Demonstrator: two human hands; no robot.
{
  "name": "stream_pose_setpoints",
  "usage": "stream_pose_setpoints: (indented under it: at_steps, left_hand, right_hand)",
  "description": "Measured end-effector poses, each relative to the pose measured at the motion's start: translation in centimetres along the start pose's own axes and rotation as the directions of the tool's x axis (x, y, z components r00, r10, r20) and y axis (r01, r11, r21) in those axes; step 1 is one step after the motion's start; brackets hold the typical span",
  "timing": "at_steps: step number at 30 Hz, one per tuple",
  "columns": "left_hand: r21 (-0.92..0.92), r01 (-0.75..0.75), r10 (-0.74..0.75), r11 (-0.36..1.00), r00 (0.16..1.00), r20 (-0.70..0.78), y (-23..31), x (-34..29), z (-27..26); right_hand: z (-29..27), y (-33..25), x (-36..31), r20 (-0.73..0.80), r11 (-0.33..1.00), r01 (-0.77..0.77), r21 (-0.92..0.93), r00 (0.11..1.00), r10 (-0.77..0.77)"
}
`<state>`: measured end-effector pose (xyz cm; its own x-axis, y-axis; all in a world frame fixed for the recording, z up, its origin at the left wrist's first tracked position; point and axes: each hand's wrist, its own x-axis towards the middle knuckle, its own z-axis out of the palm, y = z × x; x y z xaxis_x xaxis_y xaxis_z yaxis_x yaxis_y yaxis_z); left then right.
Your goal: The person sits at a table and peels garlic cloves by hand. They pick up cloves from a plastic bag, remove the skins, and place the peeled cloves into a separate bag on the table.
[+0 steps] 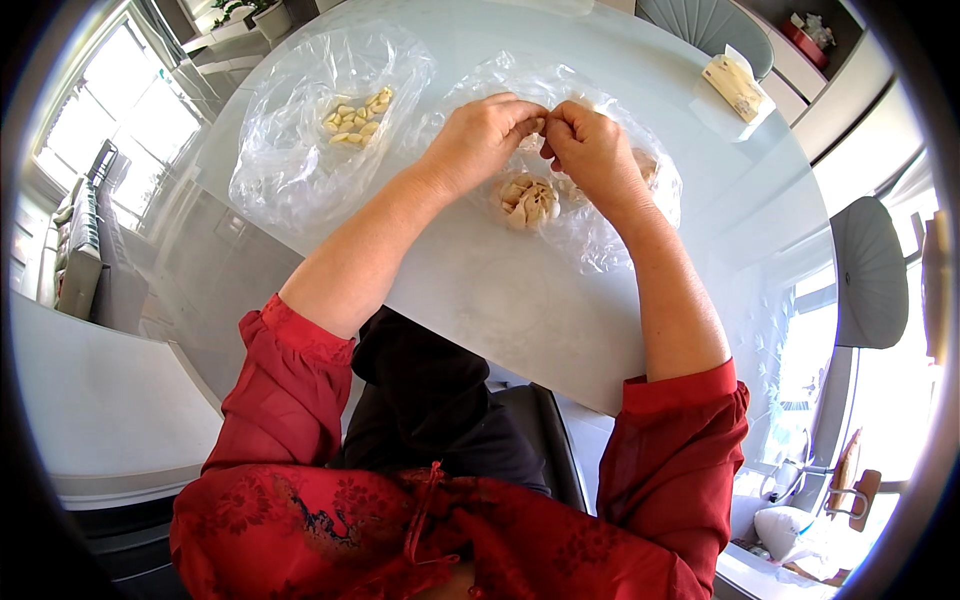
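Observation:
My left hand (pixel 487 137) and my right hand (pixel 590 148) meet fingertip to fingertip over a clear plastic bag (pixel 600 245). Between them is a small pale garlic clove (pixel 540 127), mostly covered by the fingers. Both hands are closed in a pinch on it. Just below, a garlic bulb (pixel 528 201) with loose papery skin rests on the bag. More brownish garlic (pixel 648 168) shows partly behind my right hand. To the left, several peeled garlic cloves (pixel 352 120) lie in a pile on a second clear plastic bag (pixel 290 175).
The bags lie on a pale, glossy table (pixel 500 300) with a rounded far edge. A tissue pack (pixel 735 87) sits at the far right. Grey chairs stand beyond the table, one at the back (pixel 705 30) and one at the right (pixel 870 272).

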<state>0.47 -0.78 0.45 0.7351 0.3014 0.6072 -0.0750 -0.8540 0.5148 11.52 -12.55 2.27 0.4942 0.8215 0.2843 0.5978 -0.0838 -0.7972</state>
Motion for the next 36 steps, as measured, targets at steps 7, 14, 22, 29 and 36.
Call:
stream_pose_setpoints:
  at_steps: [7,14,22,29,36]
  left_hand:
    - [-0.098,0.084,-0.084,0.992,0.996,0.006,0.1,0.0,0.1]
    - [-0.328,0.262,-0.247,0.908,0.965,0.087,0.8,0.3,-0.7]
    - [-0.409,0.268,-0.252,0.872,0.963,0.095,0.5,0.4,-0.9]
    - [-0.409,0.277,-0.268,0.869,0.96,0.08,0.2,0.4,-0.7]
    - [-0.447,0.298,-0.273,0.844,0.954,0.121,0.5,0.4,-0.9]
  right_hand:
    - [0.0,-0.3,0.0,-0.02,1.0,-0.013,-0.011,1.0,0.013]
    - [-0.4,-1.0,-0.1,0.005,0.977,-0.106,0.184,0.994,0.107]
    - [-0.3,-1.1,0.1,0.024,0.953,-0.119,0.279,0.993,0.117]
    - [-0.1,-1.2,0.0,0.018,0.923,-0.118,0.367,0.993,0.12]
    - [0.0,-1.4,0.0,0.009,0.931,-0.121,0.345,0.992,0.126]
